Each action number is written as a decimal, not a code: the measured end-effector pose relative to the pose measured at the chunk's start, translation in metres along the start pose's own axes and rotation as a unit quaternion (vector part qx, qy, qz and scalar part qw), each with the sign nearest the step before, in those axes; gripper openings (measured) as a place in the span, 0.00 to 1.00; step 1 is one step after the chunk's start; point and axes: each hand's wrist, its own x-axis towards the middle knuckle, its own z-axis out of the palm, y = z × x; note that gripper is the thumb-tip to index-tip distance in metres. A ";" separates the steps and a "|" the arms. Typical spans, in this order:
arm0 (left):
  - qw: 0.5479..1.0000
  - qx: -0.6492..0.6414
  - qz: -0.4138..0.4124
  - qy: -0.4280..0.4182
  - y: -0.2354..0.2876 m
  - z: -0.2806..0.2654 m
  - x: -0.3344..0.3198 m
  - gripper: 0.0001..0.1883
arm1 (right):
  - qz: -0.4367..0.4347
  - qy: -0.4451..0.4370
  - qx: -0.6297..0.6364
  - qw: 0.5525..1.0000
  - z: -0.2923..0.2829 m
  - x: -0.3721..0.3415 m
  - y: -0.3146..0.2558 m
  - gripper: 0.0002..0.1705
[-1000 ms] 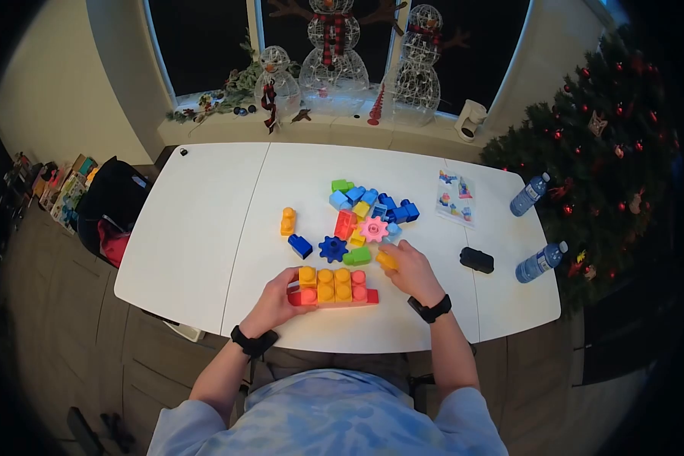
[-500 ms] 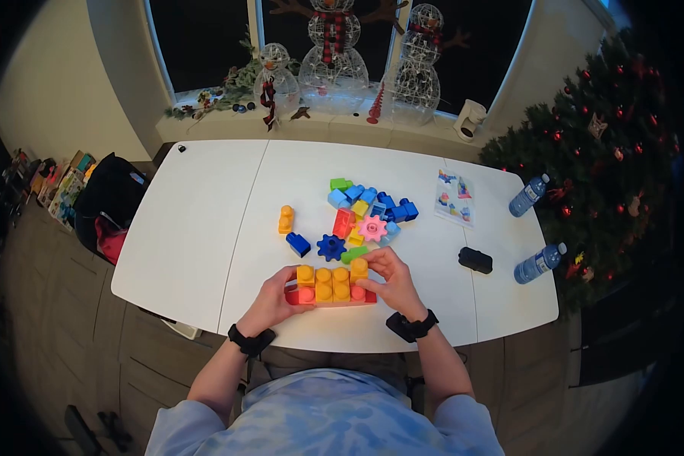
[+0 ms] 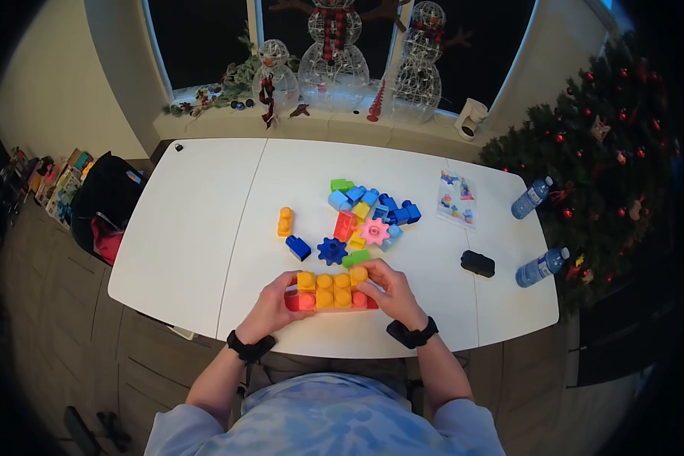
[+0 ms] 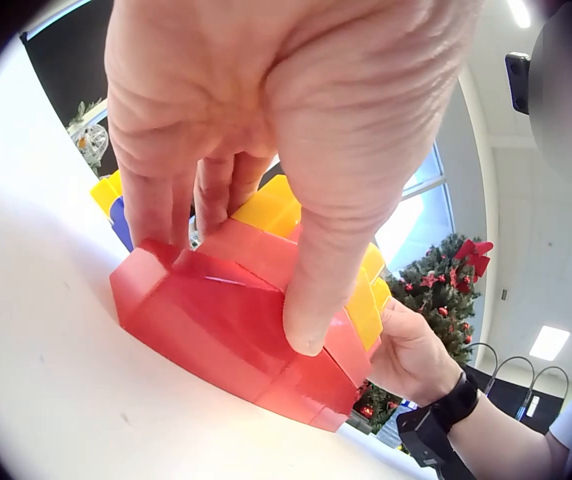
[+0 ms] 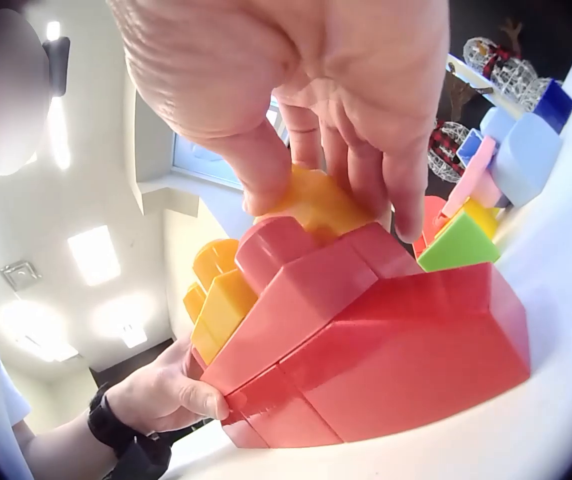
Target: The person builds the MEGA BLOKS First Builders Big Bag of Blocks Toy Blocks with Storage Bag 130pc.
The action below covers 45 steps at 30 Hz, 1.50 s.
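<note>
On the desk [image 3: 182,243], near its close edge, stood a red base [image 5: 421,345] bearing yellow bricks [image 3: 324,292]. The left hand [image 3: 270,305] had its fingers curled round the left end; the right hand [image 3: 394,293] pinched another yellow brick [image 3: 359,276] in its fingers at the right end. Beyond lay a green brick [image 3: 356,259], a blue gear [image 3: 332,251], then a pink gear [image 3: 375,232] among loose bricks [image 3: 369,197].

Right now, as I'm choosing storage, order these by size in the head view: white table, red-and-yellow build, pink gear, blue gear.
1. white table
2. red-and-yellow build
3. pink gear and blue gear: too alike to rank
</note>
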 end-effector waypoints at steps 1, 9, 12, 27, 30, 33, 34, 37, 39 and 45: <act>1.000 0.001 -0.003 0.002 -0.001 0.000 0.000 0.38 | 0.003 -0.007 0.015 1.000 0.000 0.001 0.004 0.19; 1.000 0.019 -0.008 0.000 0.007 -0.001 0.000 0.37 | 0.007 -0.017 -0.001 1.000 0.000 0.003 0.005 0.20; 1.000 0.024 0.001 0.006 0.008 -0.003 0.000 0.37 | 0.010 -0.030 -0.039 0.999 -0.004 0.006 0.002 0.21; 0.997 0.079 -0.010 -0.005 -0.008 -0.007 -0.001 0.38 | -0.213 -0.208 -0.351 0.888 0.013 0.182 -0.039 0.25; 0.997 0.078 -0.016 -0.008 -0.010 -0.008 0.000 0.39 | -0.290 -0.223 -0.430 0.825 0.048 0.216 -0.002 0.29; 0.996 0.082 -0.024 -0.018 -0.007 -0.009 -0.001 0.38 | -0.316 -0.223 -0.448 0.806 0.072 0.231 0.021 0.26; 0.996 0.079 -0.022 -0.021 -0.007 -0.010 -0.001 0.38 | -0.271 -0.249 -0.448 0.815 0.076 0.235 0.025 0.23; 0.997 0.071 -0.034 -0.023 -0.001 -0.011 0.000 0.37 | -0.221 -0.257 -0.451 0.826 0.079 0.235 0.035 0.17; 0.997 0.074 -0.033 -0.021 -0.002 -0.010 0.000 0.37 | -0.215 -0.239 -0.458 0.829 0.073 0.232 0.036 0.14; 0.996 0.084 -0.012 -0.008 -0.006 -0.009 -0.002 0.37 | -0.187 -0.144 -0.354 0.905 0.015 0.174 -0.075 0.16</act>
